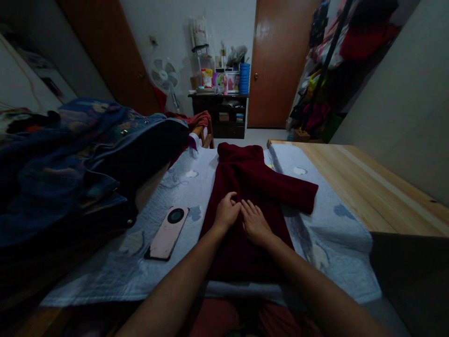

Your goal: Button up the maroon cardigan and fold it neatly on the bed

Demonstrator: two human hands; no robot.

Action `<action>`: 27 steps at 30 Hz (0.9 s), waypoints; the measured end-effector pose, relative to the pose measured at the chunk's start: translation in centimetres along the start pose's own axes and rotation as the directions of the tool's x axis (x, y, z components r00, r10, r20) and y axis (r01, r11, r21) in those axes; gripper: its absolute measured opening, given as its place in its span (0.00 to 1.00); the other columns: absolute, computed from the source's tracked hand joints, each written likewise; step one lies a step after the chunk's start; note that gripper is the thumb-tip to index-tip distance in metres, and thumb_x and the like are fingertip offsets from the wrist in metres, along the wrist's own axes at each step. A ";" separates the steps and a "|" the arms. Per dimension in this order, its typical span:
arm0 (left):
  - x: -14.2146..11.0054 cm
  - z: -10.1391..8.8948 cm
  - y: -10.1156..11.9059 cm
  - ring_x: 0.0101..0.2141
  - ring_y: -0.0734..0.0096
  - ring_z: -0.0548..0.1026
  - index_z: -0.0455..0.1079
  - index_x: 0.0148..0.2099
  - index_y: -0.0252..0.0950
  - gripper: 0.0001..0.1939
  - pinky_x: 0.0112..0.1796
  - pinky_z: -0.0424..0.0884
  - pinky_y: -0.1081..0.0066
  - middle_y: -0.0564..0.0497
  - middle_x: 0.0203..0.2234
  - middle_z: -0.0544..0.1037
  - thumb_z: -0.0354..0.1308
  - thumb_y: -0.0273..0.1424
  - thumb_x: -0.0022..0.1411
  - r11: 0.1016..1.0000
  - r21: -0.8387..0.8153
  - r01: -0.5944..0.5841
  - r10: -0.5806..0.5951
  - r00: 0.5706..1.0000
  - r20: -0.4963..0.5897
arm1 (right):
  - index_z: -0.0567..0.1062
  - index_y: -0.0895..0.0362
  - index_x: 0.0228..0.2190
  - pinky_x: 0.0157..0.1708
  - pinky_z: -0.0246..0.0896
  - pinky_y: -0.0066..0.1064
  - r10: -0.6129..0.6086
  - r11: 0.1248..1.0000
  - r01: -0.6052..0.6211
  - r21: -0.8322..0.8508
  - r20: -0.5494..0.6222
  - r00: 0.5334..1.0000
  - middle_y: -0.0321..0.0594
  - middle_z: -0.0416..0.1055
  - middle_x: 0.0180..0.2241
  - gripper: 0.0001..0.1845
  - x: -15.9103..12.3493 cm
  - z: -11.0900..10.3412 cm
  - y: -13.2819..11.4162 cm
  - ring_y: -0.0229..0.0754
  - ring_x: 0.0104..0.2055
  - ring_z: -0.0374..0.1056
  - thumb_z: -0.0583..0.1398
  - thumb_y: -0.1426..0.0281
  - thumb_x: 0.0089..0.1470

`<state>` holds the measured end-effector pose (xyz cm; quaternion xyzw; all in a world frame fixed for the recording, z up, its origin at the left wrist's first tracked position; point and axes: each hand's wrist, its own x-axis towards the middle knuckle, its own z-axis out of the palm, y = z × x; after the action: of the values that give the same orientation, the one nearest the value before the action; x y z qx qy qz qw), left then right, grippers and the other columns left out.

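Note:
A dark red sweater (245,187) lies flat on a pale grey quilted cloth (326,220), collar pointing away from me, one sleeve stretched out to the right. My left hand (226,213) rests on the middle of the sweater with its fingers curled and pinched onto the fabric. Beside it, touching, my right hand (254,222) lies flat on the sweater with its fingers stretched out.
A pink phone (167,232) lies face down on the cloth to my left. A heap of blue denim clothes (70,154) fills the left side. Bare wooden tabletop (372,182) extends to the right. Beyond stand a dark shelf (219,112), a fan (163,75), doors and hanging clothes.

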<state>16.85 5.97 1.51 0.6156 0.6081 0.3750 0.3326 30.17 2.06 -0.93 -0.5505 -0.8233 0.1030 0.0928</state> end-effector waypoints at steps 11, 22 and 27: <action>-3.0 0.6 -2.4 0.59 0.60 0.61 0.58 0.62 0.33 0.26 0.59 0.56 0.59 0.41 0.59 0.64 0.50 0.34 0.63 0.867 0.399 -0.300 0.197 0.940 0.279 | 0.68 0.59 0.55 0.60 0.54 0.43 -0.055 0.966 0.072 0.247 -0.077 0.996 0.48 0.61 0.60 0.23 -8.3 -1.6 0.5 0.45 0.62 0.56 0.50 0.72 0.58; -5.2 1.6 -3.1 0.66 0.57 0.45 0.47 0.68 0.32 0.31 0.62 0.48 0.57 0.42 0.67 0.49 0.47 0.37 0.66 0.642 0.622 -0.449 0.293 0.893 0.342 | 0.62 0.63 0.59 0.61 0.45 0.51 0.136 0.988 -0.147 -0.042 -0.200 0.970 0.54 0.49 0.65 0.29 -5.6 0.7 5.5 0.55 0.67 0.42 0.53 0.64 0.59; -5.4 1.5 -3.0 0.66 0.56 0.46 0.48 0.67 0.31 0.31 0.62 0.48 0.56 0.43 0.67 0.49 0.47 0.37 0.66 0.639 0.631 -0.439 0.285 0.898 0.336 | 0.62 0.63 0.59 0.61 0.45 0.49 0.096 0.990 -0.113 -0.084 -0.185 0.978 0.52 0.49 0.65 0.29 -6.5 0.8 4.8 0.56 0.68 0.39 0.52 0.64 0.60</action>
<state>16.78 0.82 -2.16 0.8392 0.5290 0.1131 0.0563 36.67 -2.19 -3.28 -0.6037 -0.7854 0.0187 0.1354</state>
